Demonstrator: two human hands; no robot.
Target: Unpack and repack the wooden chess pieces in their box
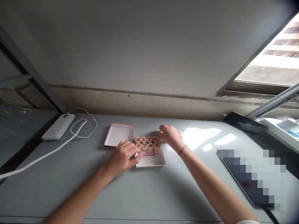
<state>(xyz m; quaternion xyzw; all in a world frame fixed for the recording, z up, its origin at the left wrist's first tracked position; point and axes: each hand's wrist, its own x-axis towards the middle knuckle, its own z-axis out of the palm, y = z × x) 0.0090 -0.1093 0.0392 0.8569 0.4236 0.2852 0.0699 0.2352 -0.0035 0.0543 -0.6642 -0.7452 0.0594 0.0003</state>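
Observation:
An open shallow box (pixel 150 161) sits mid-table, its far half filled with two rows of round xiangqi pieces (pixel 150 145) bearing red characters. My left hand (pixel 123 155) curls over the box's left wall, with fingers and thumb gripping it there. Just beyond the box's right far corner, my right hand (pixel 171 135) is closed, fingers pointing down. A pale bit of a xiangqi piece shows at its fingertips, mostly hidden by the hand. More loose pieces (pixel 179 132) lie on the table behind that hand. The box lid (pixel 120 135) rests inside-up, left of the box.
A white power bank (pixel 59 127) with a white cable (pixel 53 152) lies at the left. On the right are a tablet (pixel 243 180) with pixelated screen and a dark phone (pixel 244 121) near the wall. Metal frame posts stand at both sides of the table (pixel 149 196).

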